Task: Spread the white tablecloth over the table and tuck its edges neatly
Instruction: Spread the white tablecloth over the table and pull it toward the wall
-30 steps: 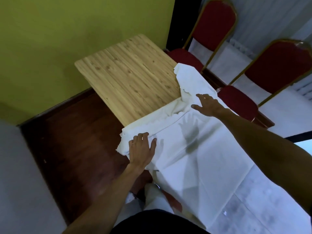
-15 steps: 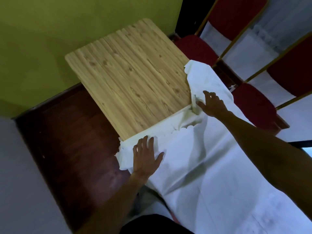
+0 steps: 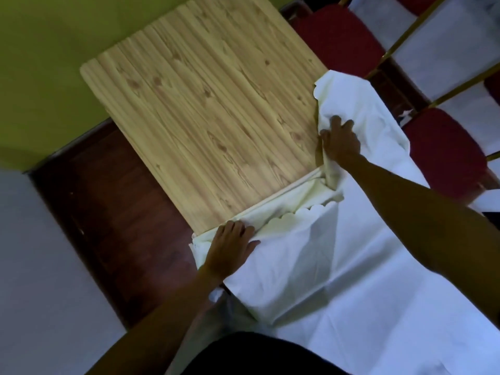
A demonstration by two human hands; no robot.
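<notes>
Head view: one white tablecloth (image 3: 311,255), soft and creased with a scalloped hem, covers the near part of the wooden surface (image 3: 205,117). Left hand (image 3: 230,249) lies flat at the surface's near-left edge, grip wide, fingers spread on the fabric. Right hand (image 3: 341,140) at the right edge has its grip bunched on a fold of the cloth. Beyond the surface, two red padded chairs (image 3: 341,36) with gold frames.

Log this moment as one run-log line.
stage: spreading | cloth: bunched at near end, most of table bare | left hand: flat on cloth | right hand: gripping a fold
</notes>
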